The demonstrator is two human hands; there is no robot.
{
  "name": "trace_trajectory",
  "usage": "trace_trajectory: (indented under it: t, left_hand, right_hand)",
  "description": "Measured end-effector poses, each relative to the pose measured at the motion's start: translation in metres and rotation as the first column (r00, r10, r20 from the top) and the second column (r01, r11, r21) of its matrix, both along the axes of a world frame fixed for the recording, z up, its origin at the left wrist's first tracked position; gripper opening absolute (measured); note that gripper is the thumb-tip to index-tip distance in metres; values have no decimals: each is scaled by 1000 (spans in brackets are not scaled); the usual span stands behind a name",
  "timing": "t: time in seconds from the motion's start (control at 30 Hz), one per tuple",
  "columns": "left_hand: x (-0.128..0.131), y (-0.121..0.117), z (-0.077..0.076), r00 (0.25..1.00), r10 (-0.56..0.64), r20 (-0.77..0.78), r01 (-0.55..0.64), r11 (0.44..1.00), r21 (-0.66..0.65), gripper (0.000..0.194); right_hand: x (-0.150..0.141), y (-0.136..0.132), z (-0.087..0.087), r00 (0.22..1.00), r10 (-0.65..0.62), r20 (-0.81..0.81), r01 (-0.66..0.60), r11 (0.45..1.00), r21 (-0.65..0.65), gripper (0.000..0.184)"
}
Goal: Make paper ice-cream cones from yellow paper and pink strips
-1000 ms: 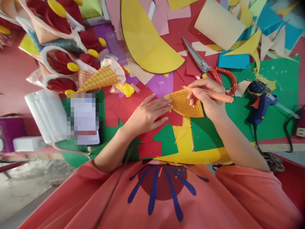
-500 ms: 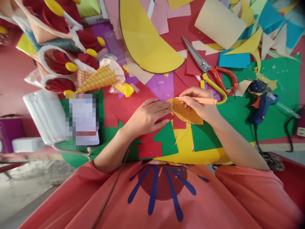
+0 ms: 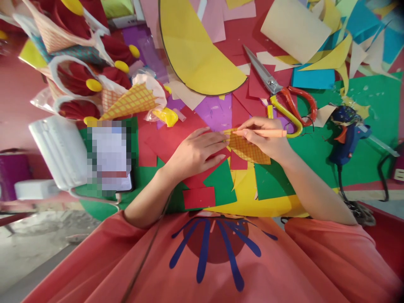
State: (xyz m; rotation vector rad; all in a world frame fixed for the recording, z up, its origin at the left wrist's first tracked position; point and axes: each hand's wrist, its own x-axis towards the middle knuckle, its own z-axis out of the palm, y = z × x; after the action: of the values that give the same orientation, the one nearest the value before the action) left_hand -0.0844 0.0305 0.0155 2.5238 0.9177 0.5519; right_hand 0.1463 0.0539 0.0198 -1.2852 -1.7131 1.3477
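A yellow paper piece with an orange criss-cross grid (image 3: pixel 249 150) lies on the table in front of me. My left hand (image 3: pixel 197 152) rests flat, its fingers stretched out and their tips over the paper's left end. Between the thumb and fingers of my right hand (image 3: pixel 267 136) is a pale orange marker (image 3: pixel 274 133). Its tip points left, at the paper's upper edge near my left fingertips; whether it touches cannot be made out. Beyond my right hand lie scissors (image 3: pixel 274 86) with one red and one yellow handle, blades spread slightly.
A large yellow paper shape (image 3: pixel 195 59) lies ahead. Gridded paper cones (image 3: pixel 134 101) stand at left, above a phone (image 3: pixel 115 155) and a white case (image 3: pixel 59 151). A blue glue gun (image 3: pixel 345 143) sits at right, below paper scraps (image 3: pixel 360 25) and a cream roll (image 3: pixel 295 31).
The view has shifted slightly. The marker tip sits a touch lower and further right on the gridded paper; both hands otherwise keep their places.
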Motion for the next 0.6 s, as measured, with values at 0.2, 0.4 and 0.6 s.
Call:
trace_trajectory:
  t: [0.2,0.4,0.6]
  left_hand:
    - [0,0,0,1000,8,-10,-9,1000,-26,30]
    - [0,0,1,1000,10,-3,-10,1000,-18,31]
    - [0,1,1,1000,13,-23,-14,999,-45,31]
  right_hand:
    - [0,0,-2,1000,-11,-24,11,1000,2,19]
    - [-2,-1,0,1000,-20,9,20,1000,20,20]
    - [0,-1,3,999,15,33,-16,1000,25,22]
